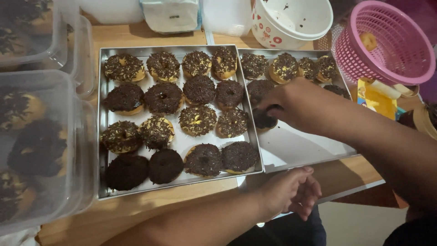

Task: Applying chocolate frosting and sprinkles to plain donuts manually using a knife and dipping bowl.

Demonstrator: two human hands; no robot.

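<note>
Chocolate-topped round doughnut sits pinched in the right hand over the right-side shiny metal tray. Left hand, loosely curled and empty, rests at the near wooden table edge.

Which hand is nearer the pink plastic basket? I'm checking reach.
Right. The right hand is over the right metal tray, just left of the pink plastic basket; the left hand rests at the table edge, farther off.

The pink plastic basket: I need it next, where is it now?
The pink plastic basket sits at the head view's top right, beside the white bowl, just beyond the right metal tray.
</note>
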